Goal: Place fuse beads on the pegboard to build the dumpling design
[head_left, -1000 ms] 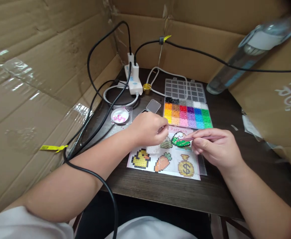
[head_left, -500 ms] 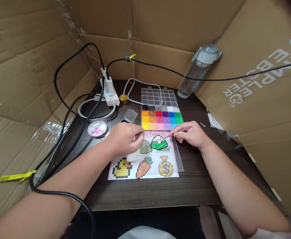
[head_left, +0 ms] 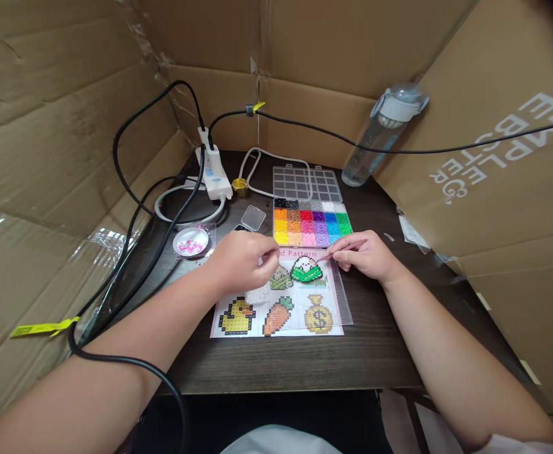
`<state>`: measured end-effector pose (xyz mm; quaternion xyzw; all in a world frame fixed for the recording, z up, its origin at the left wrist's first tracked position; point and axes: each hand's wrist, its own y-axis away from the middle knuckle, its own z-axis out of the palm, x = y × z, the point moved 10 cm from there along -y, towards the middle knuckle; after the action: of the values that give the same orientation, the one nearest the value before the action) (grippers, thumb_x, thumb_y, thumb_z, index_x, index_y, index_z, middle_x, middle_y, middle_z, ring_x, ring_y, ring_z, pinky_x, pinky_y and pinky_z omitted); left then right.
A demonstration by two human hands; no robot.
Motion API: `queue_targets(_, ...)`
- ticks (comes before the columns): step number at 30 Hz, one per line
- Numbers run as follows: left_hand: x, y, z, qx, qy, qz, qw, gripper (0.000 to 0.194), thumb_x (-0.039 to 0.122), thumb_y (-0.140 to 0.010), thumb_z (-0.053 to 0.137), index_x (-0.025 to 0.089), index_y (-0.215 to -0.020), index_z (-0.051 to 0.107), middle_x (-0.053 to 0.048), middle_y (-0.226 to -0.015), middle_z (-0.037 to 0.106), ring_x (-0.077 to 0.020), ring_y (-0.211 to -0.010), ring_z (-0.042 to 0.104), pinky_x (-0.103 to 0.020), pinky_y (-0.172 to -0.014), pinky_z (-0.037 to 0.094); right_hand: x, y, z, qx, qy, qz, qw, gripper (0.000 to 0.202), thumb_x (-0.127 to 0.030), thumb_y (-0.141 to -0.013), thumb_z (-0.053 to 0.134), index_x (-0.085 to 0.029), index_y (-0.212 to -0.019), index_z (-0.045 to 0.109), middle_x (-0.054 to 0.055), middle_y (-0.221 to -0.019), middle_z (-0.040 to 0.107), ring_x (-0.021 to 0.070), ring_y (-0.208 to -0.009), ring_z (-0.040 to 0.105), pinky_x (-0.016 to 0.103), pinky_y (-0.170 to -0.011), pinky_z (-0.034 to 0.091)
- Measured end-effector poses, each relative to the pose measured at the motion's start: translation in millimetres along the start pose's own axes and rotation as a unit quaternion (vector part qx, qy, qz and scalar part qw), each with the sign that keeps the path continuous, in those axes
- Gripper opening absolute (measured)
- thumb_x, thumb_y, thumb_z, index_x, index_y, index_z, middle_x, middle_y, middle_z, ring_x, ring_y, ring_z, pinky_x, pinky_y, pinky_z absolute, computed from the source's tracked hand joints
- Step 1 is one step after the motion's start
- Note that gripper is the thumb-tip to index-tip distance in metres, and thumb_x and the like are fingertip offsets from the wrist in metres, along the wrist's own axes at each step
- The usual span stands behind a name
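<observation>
Right hand: yours [head_left: 362, 255], thumb and fingers clamped on slim pinkish tweezers [head_left: 324, 258], which slant down to the left; the tips reach the right edge of the bead figure, though you cannot tell whether they pinch a bead.
Left hand: yours [head_left: 244, 260], above the left part of the sheet, fingers curled in with thumb and forefinger close together; whether they hold something small is hidden; a black cable [head_left: 127, 361] crosses your left forearm [head_left: 162, 328].
Bead figure: white above and green below [head_left: 307, 275], with a dark outline; it sits near the top of the sheet, between your hands, nearer the right.
Pattern sheet: flat on the dark wooden table [head_left: 280, 369], printed with a duck, a carrot and a dollar money bag along its lower row [head_left: 215, 329]; a clear pegboard [head_left: 344, 297] lies over it and juts past its right edge.
White beads: in a small clear case [head_left: 256, 295], just below your left hand.
Bead box: beyond the sheet, colours sorted by compartment [head_left: 299, 245]; its gridded lid [head_left: 304, 183] lies open behind.
Pink beads: in a white dish [head_left: 184, 233] to the left.
Back: a power strip [head_left: 217, 181] at left; a tilted water bottle [head_left: 369, 150] at right; cardboard walls [head_left: 323, 38] around.
</observation>
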<state>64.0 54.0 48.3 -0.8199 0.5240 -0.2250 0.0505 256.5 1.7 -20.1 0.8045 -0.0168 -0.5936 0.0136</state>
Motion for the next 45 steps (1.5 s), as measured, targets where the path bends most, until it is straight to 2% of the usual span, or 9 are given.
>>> queue_targets(15, 0.7, 0.4, -0.7, 0.006, -0.005, 0.006, 1.0, 0.025, 0.022, -0.079, 0.046, 0.018, -0.065, 0.066, -0.002, -0.059, 0.064, -0.0133, -0.053, 0.054, -0.028, -0.053, 0.035, -3.6, -0.3, 1.9, 0.0, -0.002, -0.003, 1.0, 0.015, -0.03, -0.077, 0.075, -0.017, -0.084, 0.08, 0.005, -0.064, 0.071, 0.0107, -0.048, 0.052, 0.026, -0.048, 0.041)
queue_targets(27, 1.9, 0.7, -1.1, 0.006, -0.004, 0.008, 1.0, 0.026, 0.022, -0.08, 0.046, 0.018, -0.068, 0.069, -0.002, -0.06, 0.066, -0.0138, -0.055, 0.057, -0.028, -0.054, 0.037, -1.7, 0.2, -1.2, 0.01, -0.002, -0.009, 1.0, 0.023, -0.037, -0.076, 0.077, -0.016, -0.085, 0.079, 0.004, -0.057, 0.068, 0.0112, -0.047, 0.053, 0.026, -0.046, 0.043)
queue_targets(33, 1.5, 1.1, -0.2, -0.003, 0.0, -0.006, 1.0, 0.026, 0.024, -0.079, 0.046, 0.018, -0.071, 0.07, -0.003, -0.064, 0.069, -0.0148, -0.057, 0.058, -0.029, -0.055, 0.037, -16.5, 5.4, -1.1, 0.049, -0.039, -0.043, 0.997, 0.015, -0.03, -0.076, 0.077, -0.018, -0.084, 0.08, 0.002, -0.054, 0.065, 0.0114, -0.046, 0.052, 0.026, -0.046, 0.043)
queue_targets(36, 2.2, 1.5, 2.9, -0.017, -0.003, -0.013, 1.0, 0.027, 0.025, -0.081, 0.046, 0.018, -0.07, 0.069, -0.003, -0.065, 0.068, -0.0153, -0.059, 0.059, -0.029, -0.056, 0.038, -32.0, 16.1, 11.1, 0.081, -0.085, -0.062, 0.991, 0.014, -0.03, -0.073, 0.08, -0.02, -0.082, 0.08, 0.006, -0.069, 0.073, 0.0122, -0.047, 0.052, 0.029, -0.045, 0.045)
queue_targets(40, 3.4, 2.0, 4.2, -0.01, 0.0, -0.01, 1.0, 0.027, 0.023, -0.081, 0.046, 0.017, -0.072, 0.071, -0.004, -0.066, 0.069, -0.0153, -0.06, 0.06, -0.029, -0.056, 0.039, -50.2, 32.6, 51.8, 0.075, -0.106, -0.039, 0.991, 0.009, -0.029, -0.076, 0.078, -0.022, -0.081, 0.079, 0.009, -0.089, 0.077, 0.0129, -0.048, 0.057, 0.031, -0.045, 0.051)
queue_targets(45, 3.2, 3.1, 4.7, 0.002, 0.004, -0.006, 1.0, 0.027, 0.023, -0.081, 0.046, 0.017, -0.075, 0.073, -0.005, -0.067, 0.07, -0.0167, -0.061, 0.063, -0.03, -0.057, 0.04, -62.6, 41.9, 96.5, 0.068, -0.047, -0.023, 0.996, 0.01, -0.031, -0.078, 0.074, -0.024, -0.082, 0.08, 0.007, -0.082, 0.077, 0.0137, -0.048, 0.06, 0.029, -0.043, 0.052)
